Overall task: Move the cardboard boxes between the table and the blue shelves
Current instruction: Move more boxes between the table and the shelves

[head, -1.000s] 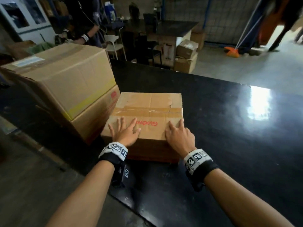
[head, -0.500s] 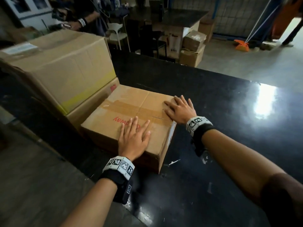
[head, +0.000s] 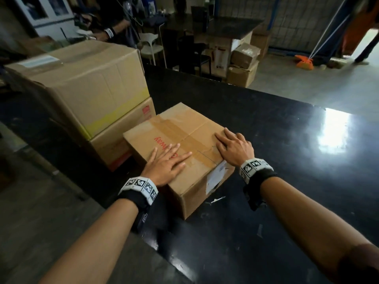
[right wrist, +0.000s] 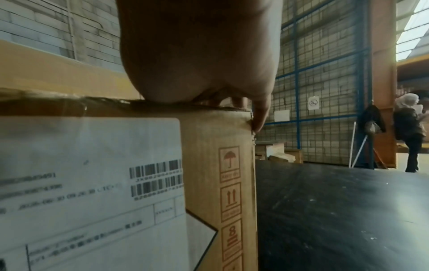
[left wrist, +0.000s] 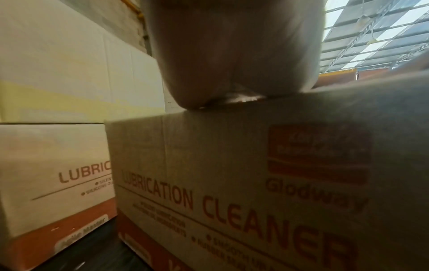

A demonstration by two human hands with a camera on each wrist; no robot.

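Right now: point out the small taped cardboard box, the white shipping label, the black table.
small taped cardboard box (head: 184,130), head view, top face.
white shipping label (right wrist: 88,165), right wrist view, label middle.
black table (head: 266,124), head view, bare top.

At twelve o'clock a second dark table (head: 223,27) carries a dark upright item. A white plastic chair (head: 150,46) stands at eleven beside a standing person (head: 119,25). An orange broom head (head: 304,62) lies on the concrete floor (head: 307,85) at two, against the wire mesh wall (right wrist: 325,91).
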